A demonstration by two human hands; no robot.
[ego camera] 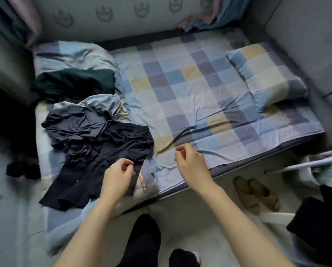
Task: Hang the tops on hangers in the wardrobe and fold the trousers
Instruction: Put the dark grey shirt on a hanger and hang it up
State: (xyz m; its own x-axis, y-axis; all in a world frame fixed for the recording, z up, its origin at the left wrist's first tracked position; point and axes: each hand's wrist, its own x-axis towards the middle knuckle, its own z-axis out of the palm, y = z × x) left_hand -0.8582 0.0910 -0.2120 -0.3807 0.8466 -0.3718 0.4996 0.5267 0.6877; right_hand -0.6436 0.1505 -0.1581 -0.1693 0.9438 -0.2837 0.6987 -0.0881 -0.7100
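The left hand (119, 176) pinches the dark shirt's edge (135, 175) to lift it for hanging, while the right hand (190, 160) hovers loosely curled, empty.

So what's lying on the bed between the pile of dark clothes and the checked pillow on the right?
Nothing but bare checked sheet, a little wrinkled, between the dark clothes and the pillow. The right hand hovers near its front edge. Seen from the head camera.
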